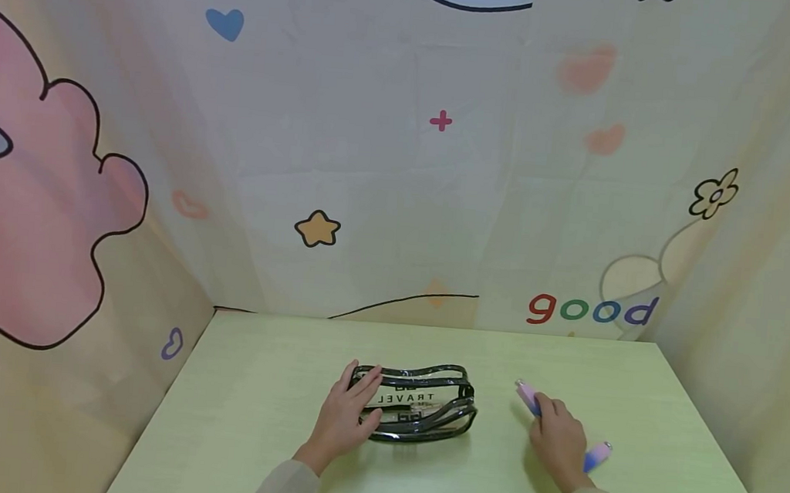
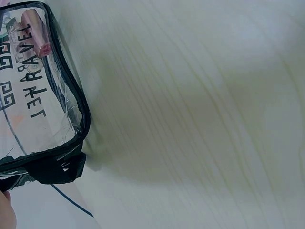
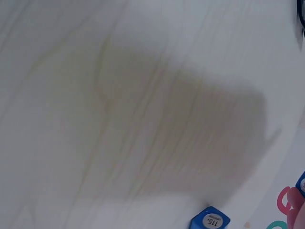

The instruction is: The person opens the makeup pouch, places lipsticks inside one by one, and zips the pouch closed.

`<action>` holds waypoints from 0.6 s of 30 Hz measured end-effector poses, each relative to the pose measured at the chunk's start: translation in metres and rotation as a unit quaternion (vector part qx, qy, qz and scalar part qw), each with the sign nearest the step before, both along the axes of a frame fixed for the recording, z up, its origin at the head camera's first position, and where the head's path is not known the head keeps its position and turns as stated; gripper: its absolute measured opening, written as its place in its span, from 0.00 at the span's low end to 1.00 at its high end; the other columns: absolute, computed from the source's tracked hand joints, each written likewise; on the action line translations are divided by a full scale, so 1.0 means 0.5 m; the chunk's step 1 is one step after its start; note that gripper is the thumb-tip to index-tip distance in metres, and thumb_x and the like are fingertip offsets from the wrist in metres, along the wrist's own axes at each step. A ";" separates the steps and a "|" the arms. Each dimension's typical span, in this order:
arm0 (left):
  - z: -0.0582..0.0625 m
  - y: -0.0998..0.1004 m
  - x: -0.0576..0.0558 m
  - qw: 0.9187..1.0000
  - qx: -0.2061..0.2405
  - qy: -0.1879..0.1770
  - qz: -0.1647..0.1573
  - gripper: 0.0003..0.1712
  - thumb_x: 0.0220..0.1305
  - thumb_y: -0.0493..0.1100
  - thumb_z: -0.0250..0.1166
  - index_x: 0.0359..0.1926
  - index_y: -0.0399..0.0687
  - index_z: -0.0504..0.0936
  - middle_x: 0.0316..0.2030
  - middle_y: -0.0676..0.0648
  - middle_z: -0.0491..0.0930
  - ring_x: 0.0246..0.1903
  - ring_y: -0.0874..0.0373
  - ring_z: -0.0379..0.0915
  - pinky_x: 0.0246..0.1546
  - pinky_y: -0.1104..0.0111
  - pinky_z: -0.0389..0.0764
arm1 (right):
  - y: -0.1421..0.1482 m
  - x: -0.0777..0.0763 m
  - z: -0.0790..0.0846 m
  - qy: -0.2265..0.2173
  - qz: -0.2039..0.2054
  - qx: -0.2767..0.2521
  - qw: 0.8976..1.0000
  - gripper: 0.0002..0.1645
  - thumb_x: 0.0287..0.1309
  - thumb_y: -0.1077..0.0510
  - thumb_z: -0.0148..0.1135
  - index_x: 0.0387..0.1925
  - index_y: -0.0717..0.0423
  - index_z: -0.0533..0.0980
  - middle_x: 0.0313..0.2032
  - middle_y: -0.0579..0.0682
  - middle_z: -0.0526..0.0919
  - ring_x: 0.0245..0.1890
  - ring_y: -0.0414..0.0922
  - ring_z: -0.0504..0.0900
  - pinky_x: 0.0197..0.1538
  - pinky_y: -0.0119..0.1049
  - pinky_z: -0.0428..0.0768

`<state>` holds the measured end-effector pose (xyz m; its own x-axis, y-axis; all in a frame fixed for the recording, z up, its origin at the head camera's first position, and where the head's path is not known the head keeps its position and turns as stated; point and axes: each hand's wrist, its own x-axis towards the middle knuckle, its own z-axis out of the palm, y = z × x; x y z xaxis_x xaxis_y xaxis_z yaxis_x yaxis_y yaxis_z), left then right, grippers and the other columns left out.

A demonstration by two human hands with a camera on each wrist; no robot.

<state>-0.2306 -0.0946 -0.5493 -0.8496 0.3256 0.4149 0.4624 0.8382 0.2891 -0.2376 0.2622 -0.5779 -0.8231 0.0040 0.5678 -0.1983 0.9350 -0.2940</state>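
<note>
A clear pouch (image 1: 417,403) with black trim and the printed word TRAVEL lies on the table. My left hand (image 1: 339,420) rests on its left end, fingers laid over the top and thumb against the near side. In the left wrist view, a pink tube (image 2: 35,33) shows inside the pouch. My right hand (image 1: 559,437) holds a slim pink-to-blue stick (image 1: 528,396), pink end pointing away, to the right of the pouch. Beside that wrist lies a second pink-to-blue stick (image 1: 597,454). A blue stick end (image 3: 209,219) with a round label appears low in the right wrist view.
The pale green table (image 1: 254,359) meets a patterned curtain (image 1: 377,121) at its back edge. More patterned cloth hangs along the left and right sides. A black strap (image 2: 57,169) sticks out from the pouch's end.
</note>
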 end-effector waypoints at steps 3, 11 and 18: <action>0.000 0.000 0.000 1.000 -0.002 0.002 0.001 0.30 0.56 0.50 0.54 0.60 0.50 0.66 0.63 0.58 0.60 0.66 0.47 0.46 0.58 0.52 0.61 | -0.008 -0.002 0.002 0.018 0.006 -0.001 1.000 0.21 0.39 0.66 0.55 0.41 0.63 0.74 0.31 0.59 0.78 0.24 0.54 0.76 0.25 0.48 0.70; 0.002 0.001 0.002 1.000 -0.002 -0.002 0.002 0.30 0.56 0.50 0.54 0.61 0.50 0.66 0.63 0.58 0.60 0.66 0.48 0.46 0.58 0.52 0.61 | -0.026 -0.004 0.016 0.068 0.023 -0.002 0.997 0.20 0.38 0.66 0.58 0.40 0.62 0.74 0.31 0.58 0.79 0.19 0.53 0.75 0.23 0.46 0.70; 0.004 0.001 0.003 1.000 0.000 -0.006 0.005 0.30 0.56 0.50 0.54 0.61 0.51 0.65 0.63 0.59 0.60 0.66 0.48 0.45 0.58 0.53 0.60 | -0.038 -0.004 0.031 0.084 0.032 -0.005 0.996 0.21 0.36 0.66 0.59 0.40 0.62 0.75 0.31 0.57 0.79 0.17 0.52 0.73 0.21 0.44 0.69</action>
<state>-0.2292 -0.0943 -0.5475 -0.8571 0.3178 0.4054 0.4515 0.8424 0.2943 -0.2398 0.2432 -0.5625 -0.7150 -0.0398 0.6980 -0.3055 0.9158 -0.2607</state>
